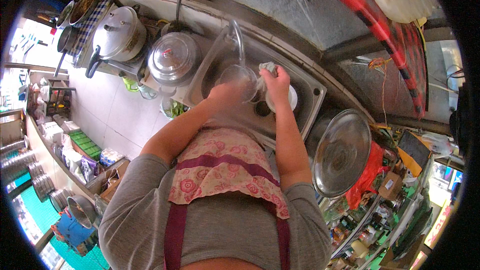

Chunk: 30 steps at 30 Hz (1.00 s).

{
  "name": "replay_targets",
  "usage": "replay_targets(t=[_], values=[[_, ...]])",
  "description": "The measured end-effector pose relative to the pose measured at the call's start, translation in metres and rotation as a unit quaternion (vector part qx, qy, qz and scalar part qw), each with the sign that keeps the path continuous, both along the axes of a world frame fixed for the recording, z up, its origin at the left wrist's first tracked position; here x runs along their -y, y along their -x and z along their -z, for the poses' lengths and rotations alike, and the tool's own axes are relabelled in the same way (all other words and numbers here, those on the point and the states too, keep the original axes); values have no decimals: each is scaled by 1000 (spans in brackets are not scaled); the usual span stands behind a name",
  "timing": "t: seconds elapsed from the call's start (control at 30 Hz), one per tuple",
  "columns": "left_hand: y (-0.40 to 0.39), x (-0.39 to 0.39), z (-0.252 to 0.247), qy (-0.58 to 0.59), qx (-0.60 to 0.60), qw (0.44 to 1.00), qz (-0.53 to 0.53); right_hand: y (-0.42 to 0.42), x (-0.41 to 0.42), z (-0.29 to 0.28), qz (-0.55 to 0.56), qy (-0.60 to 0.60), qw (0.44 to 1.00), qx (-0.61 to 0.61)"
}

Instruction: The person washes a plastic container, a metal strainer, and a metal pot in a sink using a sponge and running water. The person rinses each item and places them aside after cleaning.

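My left hand [228, 92] grips a round, clear bowl or lid [240, 78] by its near left side, under the curved metal faucet [239, 41] of the stainless steel sink [315, 114]; motion blurs both the hand and the round thing. Just to the right, my right hand [276, 80] pinches a crumpled pale cloth [267, 68] between thumb and fingers. Below that hand, partly hidden by my wrist, a white bowl [293, 98] sits in the sink. The drain [261, 108] shows beside the bowl.
Left of the sink stands a lidded metal pot [175, 58], with a large pressure cooker [118, 33] beyond it. A big round metal tray [342, 153] leans at the sink's right. Crowded shelves [363, 228] lie at lower right. A wall and window frame run behind the faucet.
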<state>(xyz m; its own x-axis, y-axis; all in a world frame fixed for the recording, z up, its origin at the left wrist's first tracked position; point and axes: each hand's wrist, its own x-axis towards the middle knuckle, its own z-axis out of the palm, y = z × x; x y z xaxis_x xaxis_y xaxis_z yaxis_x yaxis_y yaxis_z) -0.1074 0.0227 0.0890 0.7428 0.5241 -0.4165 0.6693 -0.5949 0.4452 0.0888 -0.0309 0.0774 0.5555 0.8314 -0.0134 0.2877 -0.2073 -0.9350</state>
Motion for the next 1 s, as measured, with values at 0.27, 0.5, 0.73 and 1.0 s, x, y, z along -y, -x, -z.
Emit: replay_targets(t=[0.27,0.5,0.73,1.0], values=[[2,3,-25,5,147,988,-55,-31,7,42,-109,79,984,-116],[3,-4,-10,-5,141,989,-36,-19,8,30,-151,116,979,75],[0,3,-15,-63,113,991,28,-10,7,37,-91,27,991,95],[4,10,-9,-126,78,981,122,-3,2,28,-62,66,989,113]])
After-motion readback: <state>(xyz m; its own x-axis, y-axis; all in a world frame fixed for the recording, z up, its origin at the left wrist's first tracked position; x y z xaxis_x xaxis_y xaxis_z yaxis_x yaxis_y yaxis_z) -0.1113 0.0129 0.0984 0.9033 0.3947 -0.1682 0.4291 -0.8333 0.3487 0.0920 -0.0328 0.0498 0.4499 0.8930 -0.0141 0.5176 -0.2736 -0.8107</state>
